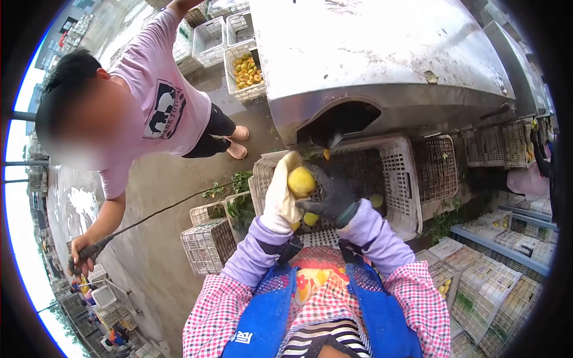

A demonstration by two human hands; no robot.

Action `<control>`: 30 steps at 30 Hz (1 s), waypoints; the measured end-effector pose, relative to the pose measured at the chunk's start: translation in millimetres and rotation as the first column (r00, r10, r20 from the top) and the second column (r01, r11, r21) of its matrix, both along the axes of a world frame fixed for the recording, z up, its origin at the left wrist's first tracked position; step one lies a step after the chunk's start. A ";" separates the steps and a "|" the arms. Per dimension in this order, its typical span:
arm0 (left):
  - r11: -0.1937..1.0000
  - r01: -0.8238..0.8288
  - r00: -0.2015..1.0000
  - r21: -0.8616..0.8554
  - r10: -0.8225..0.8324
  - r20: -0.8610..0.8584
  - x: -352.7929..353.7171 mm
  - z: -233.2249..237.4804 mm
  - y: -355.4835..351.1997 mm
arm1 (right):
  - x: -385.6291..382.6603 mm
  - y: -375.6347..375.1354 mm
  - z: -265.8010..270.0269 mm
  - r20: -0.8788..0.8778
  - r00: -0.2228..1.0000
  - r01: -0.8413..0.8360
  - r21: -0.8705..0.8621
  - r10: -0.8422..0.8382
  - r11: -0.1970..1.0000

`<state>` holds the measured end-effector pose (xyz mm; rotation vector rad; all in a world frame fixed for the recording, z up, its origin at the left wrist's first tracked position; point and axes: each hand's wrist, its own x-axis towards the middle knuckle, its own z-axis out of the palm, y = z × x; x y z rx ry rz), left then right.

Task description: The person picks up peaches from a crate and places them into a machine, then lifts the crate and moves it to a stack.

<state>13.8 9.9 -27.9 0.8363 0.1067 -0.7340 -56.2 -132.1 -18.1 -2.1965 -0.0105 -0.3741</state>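
Observation:
A round yellow peach (pixel 301 181) is held up over a plastic crate (pixel 401 179) in front of me. My left hand (pixel 280 194), in a pale glove, is closed around its left side. From the right, my right hand (pixel 331 194), in a dark glove, has its fingers curled against the same peach. Below my hands, another yellow fruit (pixel 310 219) and a greener fruit (pixel 376 200) lie in the crate. Just beyond, a metal machine (pixel 388 65) has a dark opening (pixel 343 119), with a small orange piece (pixel 326 154) hanging beneath it.
A person in a pink shirt (pixel 173 107) stands at the left, holding a long thin dark rod or hose (pixel 173 207). A crate of cut fruit (pixel 246 71) sits by the machine. Stacked crates (pixel 206 244) stand left of mine, and more crates (pixel 477 280) fill the right side.

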 end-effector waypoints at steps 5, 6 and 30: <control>0.985 0.122 0.990 0.122 -0.129 0.053 -4.5 20.2 -7.3 | -7.4 5.7 1.5 -0.189 0.978 0.163 0.432 -0.087 0.887; 0.979 0.143 0.989 0.143 -0.145 0.009 -2.3 25.7 -6.5 | -10.7 3.4 6.8 -0.110 0.987 0.144 0.322 -0.115 0.936; -0.336 0.242 0.181 0.910 -0.906 -0.383 -57.8 -209.8 24.2 | -38.2 -115.8 -105.5 -0.079 0.940 0.268 -0.428 -0.331 0.863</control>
